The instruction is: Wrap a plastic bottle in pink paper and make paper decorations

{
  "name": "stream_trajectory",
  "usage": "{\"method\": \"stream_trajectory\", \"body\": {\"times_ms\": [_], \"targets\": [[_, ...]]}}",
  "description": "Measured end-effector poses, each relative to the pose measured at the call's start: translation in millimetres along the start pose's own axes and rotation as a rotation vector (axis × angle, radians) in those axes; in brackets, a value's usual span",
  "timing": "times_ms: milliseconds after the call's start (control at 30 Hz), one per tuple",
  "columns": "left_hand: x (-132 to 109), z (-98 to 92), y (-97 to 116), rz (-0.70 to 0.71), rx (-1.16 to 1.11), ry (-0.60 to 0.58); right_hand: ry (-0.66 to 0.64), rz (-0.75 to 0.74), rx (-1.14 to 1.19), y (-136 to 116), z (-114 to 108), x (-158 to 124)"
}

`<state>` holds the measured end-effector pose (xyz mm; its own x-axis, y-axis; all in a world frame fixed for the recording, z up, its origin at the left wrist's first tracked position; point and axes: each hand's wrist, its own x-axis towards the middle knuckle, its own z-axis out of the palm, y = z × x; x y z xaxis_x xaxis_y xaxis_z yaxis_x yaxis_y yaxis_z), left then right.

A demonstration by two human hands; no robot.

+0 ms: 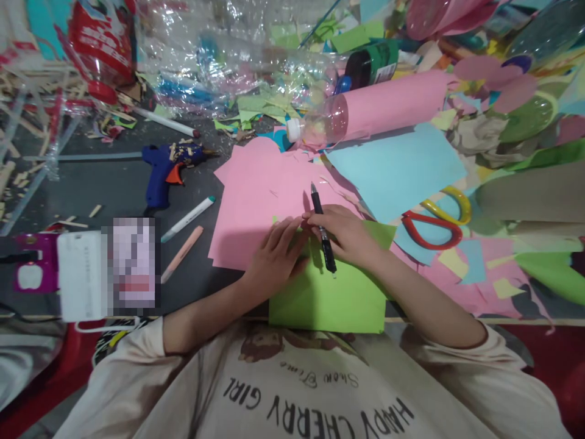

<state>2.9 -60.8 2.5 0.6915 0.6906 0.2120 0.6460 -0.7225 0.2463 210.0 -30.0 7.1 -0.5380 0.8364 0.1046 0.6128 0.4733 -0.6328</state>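
A sheet of light green paper [329,305] lies at the table's front edge, overlapping the pink paper [247,201] behind it. My left hand [276,259] rests on the green sheet's left part, fingers stretched out and pointing forward. A black pen [326,247] is held in my right hand [345,235], its tip pointing away from me and its other end over the green sheet. The right fingertips come close to the left fingers near the sheet's far edge. What lies under the fingertips is hidden.
A blue glue gun [158,177], markers [187,219] and a phone [133,262] are on the left. To the right lie scissors [432,228] and light blue paper [402,171]. A pink-wrapped bottle [393,110] lies behind, among paper scraps and plastic.
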Motion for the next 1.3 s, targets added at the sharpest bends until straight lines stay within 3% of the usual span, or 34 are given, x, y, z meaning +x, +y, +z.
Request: {"method": "stream_trajectory", "body": {"times_ms": [433, 533, 633, 767, 967, 1300], "targets": [[-0.3, 3.1, 0.0, 0.008, -0.001, -0.013, -0.005, -0.029, 0.038, 2.8, 0.4, 1.6], [-0.3, 3.5, -0.4, -0.006, -0.017, -0.021, 0.046, -0.038, 0.063, 3.6, 0.1, 2.0], [-0.2, 3.3, -0.9, -0.014, -0.044, -0.044, 0.188, -0.013, 0.082, 7.2, -1.4, 1.3], [1.2, 1.5, -0.7, -0.019, -0.052, -0.064, 0.348, 0.081, 0.284, 8.7, -4.3, -2.4], [6.5, -1.2, 1.7, -0.017, 0.032, -0.097, 0.396, 0.327, 0.694, 3.6, -6.1, -3.0], [8.7, -2.6, 4.0, -0.032, 0.091, -0.116, 0.425, 0.507, 0.644, 7.8, -8.1, 0.7]]}}
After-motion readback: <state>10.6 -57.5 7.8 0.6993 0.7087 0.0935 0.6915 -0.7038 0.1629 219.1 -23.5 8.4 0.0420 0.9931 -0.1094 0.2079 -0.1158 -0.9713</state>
